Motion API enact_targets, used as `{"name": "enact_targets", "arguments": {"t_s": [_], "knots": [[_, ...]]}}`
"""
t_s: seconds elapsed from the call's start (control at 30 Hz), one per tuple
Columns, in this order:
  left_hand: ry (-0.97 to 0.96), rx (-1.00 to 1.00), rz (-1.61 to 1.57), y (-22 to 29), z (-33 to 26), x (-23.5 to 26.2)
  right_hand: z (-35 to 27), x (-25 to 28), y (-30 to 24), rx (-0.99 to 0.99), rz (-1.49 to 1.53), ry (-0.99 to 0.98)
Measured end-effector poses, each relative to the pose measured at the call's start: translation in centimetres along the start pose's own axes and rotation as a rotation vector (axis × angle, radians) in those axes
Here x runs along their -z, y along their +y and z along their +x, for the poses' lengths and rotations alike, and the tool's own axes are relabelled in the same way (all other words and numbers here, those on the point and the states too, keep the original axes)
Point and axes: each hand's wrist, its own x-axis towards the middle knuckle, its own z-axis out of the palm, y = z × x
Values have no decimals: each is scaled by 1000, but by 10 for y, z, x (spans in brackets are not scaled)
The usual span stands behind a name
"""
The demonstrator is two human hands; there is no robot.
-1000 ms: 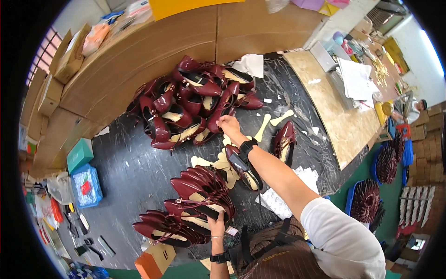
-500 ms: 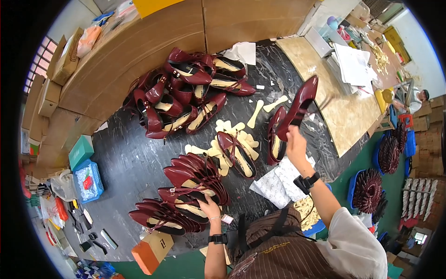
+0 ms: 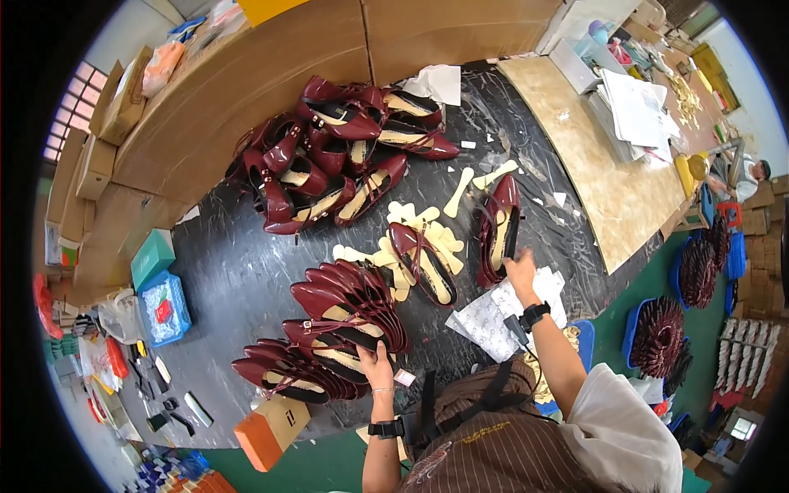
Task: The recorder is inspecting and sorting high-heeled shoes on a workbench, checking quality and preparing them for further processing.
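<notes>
Burgundy patent leather fills the dark worktop (image 3: 238, 287), and the single shoe (image 3: 498, 230) lying by the pale plywood board (image 3: 600, 181) is the landmark. The right hand (image 3: 521, 273) sits just at that shoe's near end, fingers bent together toward its heel; whether they are clamped on it or only touching cannot be told from this angle. The left hand (image 3: 378, 361) lies well to the left of the single shoe and nearer the body, fingers curled onto the closest pair of the fanned row of shoes (image 3: 349, 308), seemingly pressing it in place. Between that row and the single shoe lies another lone shoe (image 3: 421, 261) on scattered cream insole pieces (image 3: 427, 234). Beyond, farther from the body, the loose heap of shoes (image 3: 337, 156) is piled against the brown wall of cardboard. White printed sheets (image 3: 501, 316) lie just under the right wrist.

By my reading, the step is sorting: one shoe is being set or taken beside the insoles. A next move would call for a firm hold on the heel and a lift clear of the insoles.
</notes>
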Motion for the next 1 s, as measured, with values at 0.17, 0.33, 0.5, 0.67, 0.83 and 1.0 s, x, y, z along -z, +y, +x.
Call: {"name": "enact_targets", "arguments": {"t_s": [0.17,0.33,0.5,0.67,0.83,1.0], "knots": [[14,63,1,13,-6,3,-8,30,-43,-308,230,-496],[-8,67,20,7,1,13,-39,33,-76,332,448,-387],[-29,58,121,12,3,1,-77,16,-115,468,364,-518],[40,32,46,-5,2,9,-111,-10,-100,545,-174,-532],[-19,22,42,-1,5,-2,-91,-15,-94,298,-121,-695],[21,24,223,-2,10,4,-62,16,-76,471,299,-595]]}}
